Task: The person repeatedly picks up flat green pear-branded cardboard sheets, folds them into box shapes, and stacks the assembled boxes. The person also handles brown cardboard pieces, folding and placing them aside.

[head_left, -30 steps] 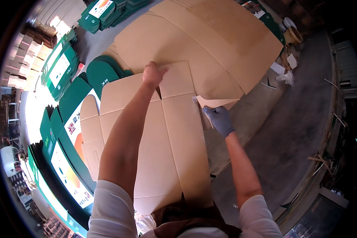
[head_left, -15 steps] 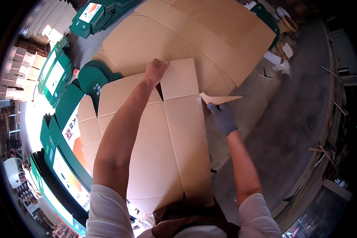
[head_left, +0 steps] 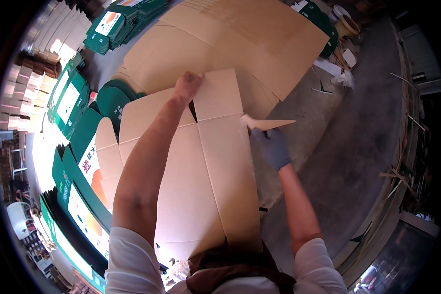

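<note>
A flattened cardboard box, plain tan side up with creases and slots, lies in front of me and reaches to my waist. At its far edge my bare left hand is closed on the cardboard, beside a dark slot between two flaps. My right hand, in a grey glove, is at the box's right edge. Its fingers are closed on a tapered tan piece, which looks like cardboard. The piece's wide end meets the box edge and its point sticks out to the right. Whether it is joined to the box I cannot tell.
A larger brown cardboard sheet lies beyond the box. Green printed cartons lie flat along the left, with another stack at the far left. Scraps and a plastic bag litter the grey floor on the right.
The view has shifted slightly. Both hands keep their holds, and the tapered piece stays at the box's right edge with almost no movement.
</note>
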{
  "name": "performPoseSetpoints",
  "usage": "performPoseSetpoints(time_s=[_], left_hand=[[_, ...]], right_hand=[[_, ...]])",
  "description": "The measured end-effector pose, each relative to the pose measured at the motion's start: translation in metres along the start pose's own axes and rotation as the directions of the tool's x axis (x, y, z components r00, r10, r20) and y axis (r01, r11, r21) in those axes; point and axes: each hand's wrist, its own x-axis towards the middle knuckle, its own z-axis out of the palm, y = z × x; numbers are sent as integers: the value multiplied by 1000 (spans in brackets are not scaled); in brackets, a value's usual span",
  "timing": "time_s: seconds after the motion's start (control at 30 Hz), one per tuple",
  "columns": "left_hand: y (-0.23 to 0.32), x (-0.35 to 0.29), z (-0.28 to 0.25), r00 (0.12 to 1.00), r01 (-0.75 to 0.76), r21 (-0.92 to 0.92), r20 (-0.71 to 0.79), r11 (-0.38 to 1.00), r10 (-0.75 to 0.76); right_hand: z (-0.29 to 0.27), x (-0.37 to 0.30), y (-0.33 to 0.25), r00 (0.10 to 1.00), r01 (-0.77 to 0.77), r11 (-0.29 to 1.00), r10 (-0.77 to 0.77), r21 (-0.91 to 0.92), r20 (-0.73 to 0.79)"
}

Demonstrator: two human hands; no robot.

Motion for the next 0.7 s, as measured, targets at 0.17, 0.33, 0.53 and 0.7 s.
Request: performPoseSetpoints(time_s=[0.17, 0.33, 0.53, 0.7], left_hand=[[-5, 5, 7, 998, -48, -25, -30, 999, 47], [-4, 5, 5, 1000, -19, -19, 5, 1000, 19], [-1, 14, 9, 988, -152, 266, 3, 952, 157], [-18, 25, -14, 980, -190, 15, 55, 982, 189]], right_hand=[[-3, -24, 8, 994, 113, 989, -114, -94, 0], [-8, -30, 1, 1000, 17, 988, -16, 153, -3], [-2, -47, 15, 980, 168, 964, -186, -208, -73], [-33, -72, 35, 997, -67, 997, 69, 40, -44]])
